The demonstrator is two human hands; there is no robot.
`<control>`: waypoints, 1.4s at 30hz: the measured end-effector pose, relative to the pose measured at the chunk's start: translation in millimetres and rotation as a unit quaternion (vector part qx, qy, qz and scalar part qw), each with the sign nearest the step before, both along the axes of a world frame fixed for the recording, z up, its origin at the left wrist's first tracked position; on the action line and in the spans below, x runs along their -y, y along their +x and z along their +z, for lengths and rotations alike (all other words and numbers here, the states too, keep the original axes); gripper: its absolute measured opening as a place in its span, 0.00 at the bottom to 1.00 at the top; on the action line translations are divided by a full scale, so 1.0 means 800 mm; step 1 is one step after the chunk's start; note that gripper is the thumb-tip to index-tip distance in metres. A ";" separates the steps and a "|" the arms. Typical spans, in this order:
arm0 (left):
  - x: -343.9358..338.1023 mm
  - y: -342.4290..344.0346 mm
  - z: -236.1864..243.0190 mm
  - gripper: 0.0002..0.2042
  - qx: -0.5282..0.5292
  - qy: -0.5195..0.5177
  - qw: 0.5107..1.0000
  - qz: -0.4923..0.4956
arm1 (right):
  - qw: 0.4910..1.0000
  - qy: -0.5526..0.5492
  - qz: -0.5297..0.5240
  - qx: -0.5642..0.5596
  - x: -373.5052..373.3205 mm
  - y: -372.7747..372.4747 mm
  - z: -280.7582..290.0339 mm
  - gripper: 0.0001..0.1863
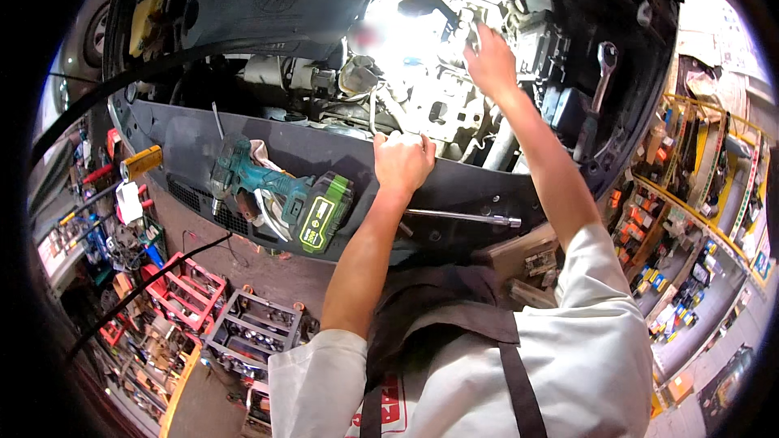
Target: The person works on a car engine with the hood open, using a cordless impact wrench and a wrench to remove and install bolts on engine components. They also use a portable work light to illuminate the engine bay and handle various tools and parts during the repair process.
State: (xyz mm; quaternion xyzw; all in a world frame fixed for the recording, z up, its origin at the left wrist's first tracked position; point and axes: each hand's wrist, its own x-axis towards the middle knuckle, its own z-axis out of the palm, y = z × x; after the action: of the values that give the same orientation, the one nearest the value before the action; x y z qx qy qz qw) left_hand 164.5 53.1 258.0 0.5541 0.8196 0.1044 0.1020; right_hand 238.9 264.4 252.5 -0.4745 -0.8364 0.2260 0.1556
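The engine (445, 109) is gleaming in pale metal beyond the panel's (458, 193) inner edge, glare washing out its middle. The left hand (404, 162) is curling at that edge, the right hand (490, 63) reaching over the engine's right side; I cannot tell whether either grip is clamping anything.

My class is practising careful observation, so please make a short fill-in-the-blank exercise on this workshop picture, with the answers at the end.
1. The left hand is at the far edge of the dark front panel, and the right hand is over the ____ bay.
2. On the power tool, the battery is black and ____.
3. The ratchet lies farther to the ____ in the picture than both hands.

Missing words: engine; green; right.
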 end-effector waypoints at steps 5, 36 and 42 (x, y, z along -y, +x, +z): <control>0.000 -0.001 -0.004 0.16 0.011 0.047 0.999 0.014 | 0.969 -0.021 0.172 0.176 -0.087 -0.104 -0.054 0.37; 0.003 -0.004 -0.005 0.16 0.001 0.021 1.000 0.010 | 0.909 -0.105 0.261 0.306 0.038 0.086 -0.061 0.31; 0.001 -0.003 -0.003 0.19 -0.008 -0.010 1.000 0.004 | 0.859 0.041 0.414 0.298 0.042 0.120 -0.067 0.19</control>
State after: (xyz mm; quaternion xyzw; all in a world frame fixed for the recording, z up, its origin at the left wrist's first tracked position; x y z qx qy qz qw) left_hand 161.8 52.1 255.6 0.5502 0.8238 0.0923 0.1006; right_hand 335.2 230.7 198.9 -0.1219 -0.9707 0.0827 -0.1897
